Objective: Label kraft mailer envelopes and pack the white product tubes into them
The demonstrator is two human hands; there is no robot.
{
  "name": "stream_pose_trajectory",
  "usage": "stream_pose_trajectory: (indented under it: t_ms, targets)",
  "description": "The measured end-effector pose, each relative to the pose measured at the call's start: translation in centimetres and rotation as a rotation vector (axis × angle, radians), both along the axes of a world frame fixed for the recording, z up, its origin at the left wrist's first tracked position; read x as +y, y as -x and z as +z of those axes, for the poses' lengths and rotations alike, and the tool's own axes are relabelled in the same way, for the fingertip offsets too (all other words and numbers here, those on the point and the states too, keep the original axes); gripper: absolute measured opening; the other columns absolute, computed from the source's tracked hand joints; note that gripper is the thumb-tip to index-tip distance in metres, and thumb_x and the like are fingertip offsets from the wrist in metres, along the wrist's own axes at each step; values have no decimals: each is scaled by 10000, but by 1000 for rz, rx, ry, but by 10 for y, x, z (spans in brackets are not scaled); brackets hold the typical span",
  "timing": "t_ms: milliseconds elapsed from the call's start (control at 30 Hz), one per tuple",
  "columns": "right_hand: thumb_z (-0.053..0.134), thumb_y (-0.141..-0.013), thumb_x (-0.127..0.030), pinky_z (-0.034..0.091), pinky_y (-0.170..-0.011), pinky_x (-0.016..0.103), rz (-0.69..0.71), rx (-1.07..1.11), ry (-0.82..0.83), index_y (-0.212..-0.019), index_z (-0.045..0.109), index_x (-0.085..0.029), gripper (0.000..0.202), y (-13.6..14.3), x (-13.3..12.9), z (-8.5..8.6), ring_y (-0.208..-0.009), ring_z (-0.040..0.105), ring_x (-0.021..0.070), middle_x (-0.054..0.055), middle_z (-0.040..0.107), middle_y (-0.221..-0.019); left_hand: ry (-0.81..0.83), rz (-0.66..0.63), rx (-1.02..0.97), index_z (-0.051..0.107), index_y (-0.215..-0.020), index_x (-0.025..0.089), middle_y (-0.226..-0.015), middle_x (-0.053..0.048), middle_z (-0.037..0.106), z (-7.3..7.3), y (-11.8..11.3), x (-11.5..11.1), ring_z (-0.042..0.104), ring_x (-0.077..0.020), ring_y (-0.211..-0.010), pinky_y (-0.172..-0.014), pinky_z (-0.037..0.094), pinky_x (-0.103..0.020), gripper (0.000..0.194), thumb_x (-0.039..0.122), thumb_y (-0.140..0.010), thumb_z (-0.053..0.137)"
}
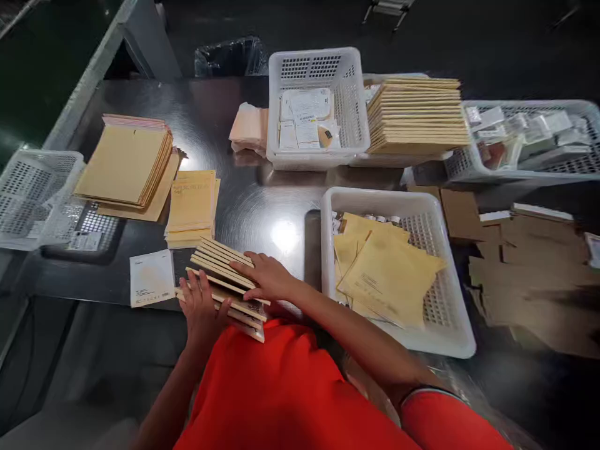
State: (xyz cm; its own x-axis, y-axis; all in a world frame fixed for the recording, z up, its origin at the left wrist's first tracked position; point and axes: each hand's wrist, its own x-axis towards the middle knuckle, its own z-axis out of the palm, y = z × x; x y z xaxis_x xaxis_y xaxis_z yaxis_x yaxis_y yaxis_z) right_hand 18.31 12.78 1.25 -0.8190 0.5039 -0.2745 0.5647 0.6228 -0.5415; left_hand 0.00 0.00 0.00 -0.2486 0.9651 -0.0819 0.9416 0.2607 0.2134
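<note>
At the table's near edge, against my red shirt, a stack of stiff tan kraft envelopes [222, 265] stands on edge, fanned apart in the middle. My left hand [201, 306] grips the nearer envelopes, fingers over their top edges. Around the right end of the farther ones my right hand [269, 275] is closed, thumb on the near side. A printed white packet [152, 278] lies flat just left of the stack. Behind it rests a small pile of yellow-tan envelopes [192, 203]. The lower edges of the held envelopes are partly hidden by my hands and shirt.
A white basket [398, 344] with loose yellow envelopes stands to the right. Behind are a basket of white packets [319, 159], a tall envelope stack [417, 119] and a basket of bagged items [529, 172]. Far left are larger envelopes [124, 162] and another basket [42, 175].
</note>
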Motion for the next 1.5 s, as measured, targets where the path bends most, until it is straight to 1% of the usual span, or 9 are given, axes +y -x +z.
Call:
stream_pose_trajectory:
  t_ms: [133,300,500,700,900,1000,1133,1267,1500]
  targets:
    - [525,-859,-619,405,-948,498,-16,10,-25,-1509,266,-281,777,-1,-2,3,-1182,472,352,204,349,-1461,-17,-11,23,167,-1501,37,-1549,-325,190,-2,2,-4,146,-498,-1427,-951,367,-737,884,639,-884,363]
    - [640,-671,-748,395,-945,533,-26,28,-17,-1507,269,-283,1026,4,-15,3,-1225,418,405,212,317,-1479,-63,35,63,153,-1504,36,-1549,-329,184,-4,-4,-3,135,-495,-1430,-985,333,-729,930,667,-861,387]
    - [644,-785,-563,398,-939,505,-21,1,-8,-1509,266,-289,861,3,-11,2,-1207,439,381,203,317,-1481,61,-74,-108,48,-1515,54,-1579,-316,29,1,12,-4,-16,-508,-1439,-966,296,-769,1065,684,-788,504]
    - [619,-656,-782,367,-962,536,-65,29,-13,-1501,279,-300,1031,4,-13,3,-1224,416,414,201,298,-1499,2,49,-38,192,-1495,34,-1576,-313,78,-3,3,-4,19,-493,-1444,-1023,240,-749,887,608,-864,436]
    - [714,-690,-596,400,-913,503,-87,-12,-39,-1499,269,-321,963,7,-18,1,-1168,461,389,192,309,-1486,-59,59,-141,5,-1515,54,-1589,-287,-54,-6,8,-13,-95,-429,-1458,-1106,196,-658,875,522,-896,409]
    - [688,-702,-615,402,-903,510,-72,10,-79,-1504,252,-306,963,7,-17,-1,-1146,471,381,201,329,-1463,46,-75,-90,84,-1524,108,-1590,-271,-105,-2,15,-16,-130,-463,-1440,-1080,206,-685,958,541,-812,557]
    - [621,-726,-682,422,-868,503,-18,6,-148,-1502,228,-309,947,8,-25,1,-1096,510,363,199,379,-1423,87,-311,176,269,-1490,123,-1578,-315,54,1,19,-13,-84,-534,-1420,-1015,75,-802,989,431,-675,736]
    - [563,-750,-690,458,-787,473,-24,19,-225,-1507,159,-248,965,12,-41,0,-996,553,341,203,470,-1331,-83,-499,278,101,-1525,131,-1572,-301,137,-2,32,8,-65,-481,-1444,-1033,29,-797,920,278,-768,604]
    - [554,-759,-660,484,-760,448,-120,105,-272,-1394,294,-29,933,12,-55,-16,-966,570,321,229,539,-1271,-151,-1079,199,107,-1514,118,-1396,-251,511,-9,54,62,397,-448,-1325,-1124,113,-660,1037,341,-648,632]
